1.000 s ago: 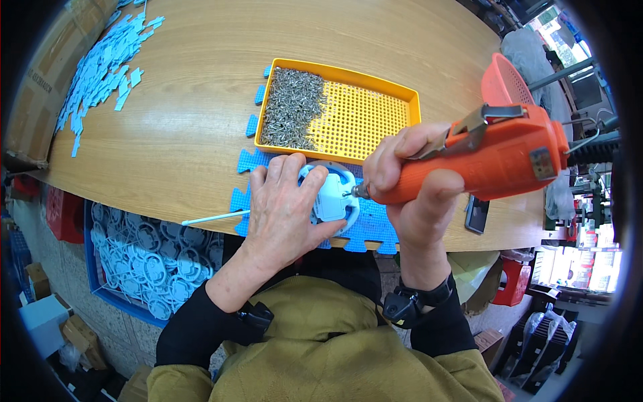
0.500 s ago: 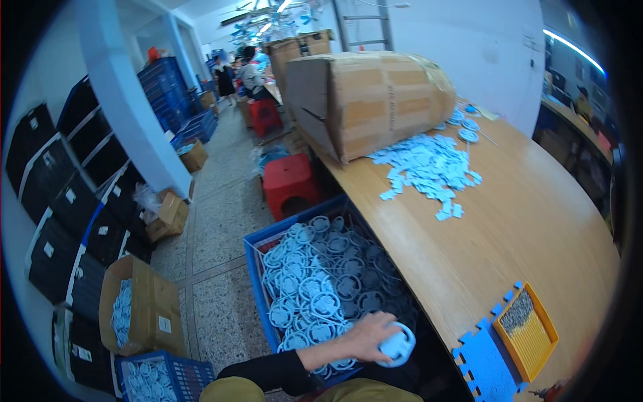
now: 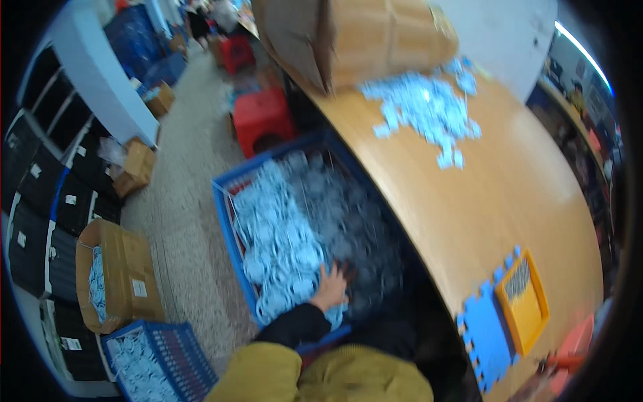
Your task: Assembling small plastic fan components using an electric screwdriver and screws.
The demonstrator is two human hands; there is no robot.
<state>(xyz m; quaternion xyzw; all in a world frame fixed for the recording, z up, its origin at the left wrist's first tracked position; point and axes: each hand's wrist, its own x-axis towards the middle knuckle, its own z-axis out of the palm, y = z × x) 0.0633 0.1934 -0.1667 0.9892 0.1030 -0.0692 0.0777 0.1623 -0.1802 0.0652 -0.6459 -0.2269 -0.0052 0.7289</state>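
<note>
My left hand (image 3: pixel 330 288) reaches down over the near part of a blue crate (image 3: pixel 224 214) with its fingers spread. No part shows in its grasp. Beneath it, the crate is piled with pale blue round plastic pieces (image 3: pixel 281 228), ring-shaped with thin stems. The pile's right half (image 3: pixel 351 221) lies in dark shadow beside the table, and my fingertips reach to that shadow's edge. Motion blur hides whether they touch any piece. My right hand is out of the picture.
Right of the crate, the wooden table (image 3: pixel 529 187) bears flat pale blue pieces (image 3: pixel 429 110), a large carton (image 3: pixel 382 40), a blue foam mat (image 3: pixel 489 328) and a yellow tray (image 3: pixel 536 315) of small grey bits. A red stool (image 3: pixel 261 117) stands beyond. An open carton (image 3: pixel 127 275) and another crate (image 3: pixel 174 355) sit left.
Half a second ago my left hand held a pale blue round piece by the crate's right near corner. It has moved left over the pile, spread and without that piece. The view has shifted.
</note>
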